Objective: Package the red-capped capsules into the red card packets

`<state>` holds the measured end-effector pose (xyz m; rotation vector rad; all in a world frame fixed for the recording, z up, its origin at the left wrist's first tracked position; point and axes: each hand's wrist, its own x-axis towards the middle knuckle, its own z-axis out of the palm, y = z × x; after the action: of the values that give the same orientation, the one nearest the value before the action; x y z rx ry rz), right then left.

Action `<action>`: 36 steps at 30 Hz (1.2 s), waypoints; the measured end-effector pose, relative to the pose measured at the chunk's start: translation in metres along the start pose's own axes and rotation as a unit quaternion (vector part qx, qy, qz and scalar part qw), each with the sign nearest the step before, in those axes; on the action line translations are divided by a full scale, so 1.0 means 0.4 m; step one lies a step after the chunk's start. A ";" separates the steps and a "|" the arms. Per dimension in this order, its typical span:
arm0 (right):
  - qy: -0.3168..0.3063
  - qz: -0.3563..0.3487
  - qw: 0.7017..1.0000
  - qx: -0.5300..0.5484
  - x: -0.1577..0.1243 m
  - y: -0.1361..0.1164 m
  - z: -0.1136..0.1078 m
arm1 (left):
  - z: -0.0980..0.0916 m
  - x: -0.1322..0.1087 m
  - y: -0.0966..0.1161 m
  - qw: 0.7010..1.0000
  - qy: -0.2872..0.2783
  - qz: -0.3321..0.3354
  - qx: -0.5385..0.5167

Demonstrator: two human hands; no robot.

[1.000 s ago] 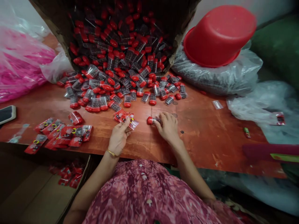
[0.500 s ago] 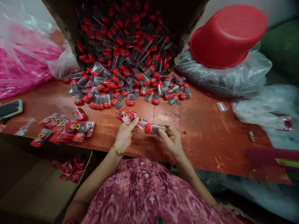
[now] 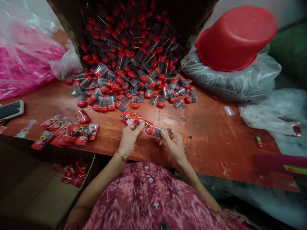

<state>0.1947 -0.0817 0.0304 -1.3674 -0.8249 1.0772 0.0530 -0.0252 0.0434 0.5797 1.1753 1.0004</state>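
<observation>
Over the tabletop (image 3: 211,140), the left hand (image 3: 128,138) pinches a printed red wrapper (image 3: 148,127) while the right hand (image 3: 173,142) grips a beaded container (image 3: 156,132), likely light, stiff and slippery, by its clear end, a sensible hold.

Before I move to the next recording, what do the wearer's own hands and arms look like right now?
The left hand and right hand are ungloved. A thin gold-coloured bangle circles the left wrist. Both forearms are uncovered; a patterned pink-and-maroon sleeve shows on the right arm.
</observation>
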 end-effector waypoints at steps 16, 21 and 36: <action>-0.086 0.017 0.995 -0.040 -0.002 0.041 0.056 | 0.013 0.009 -0.028 0.995 -0.040 -0.006 -0.088; -0.112 0.019 0.992 -0.048 0.002 0.029 0.052 | 0.012 0.016 -0.026 0.992 -0.064 -0.015 -0.110; -0.071 -0.076 0.991 -0.083 -0.005 0.034 0.066 | 0.040 0.001 -0.018 0.992 -0.095 -0.005 -0.080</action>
<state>0.1679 -0.0758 0.0191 -1.3532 -1.1259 1.0124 0.0703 -0.0263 0.0423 0.5298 0.9194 0.9980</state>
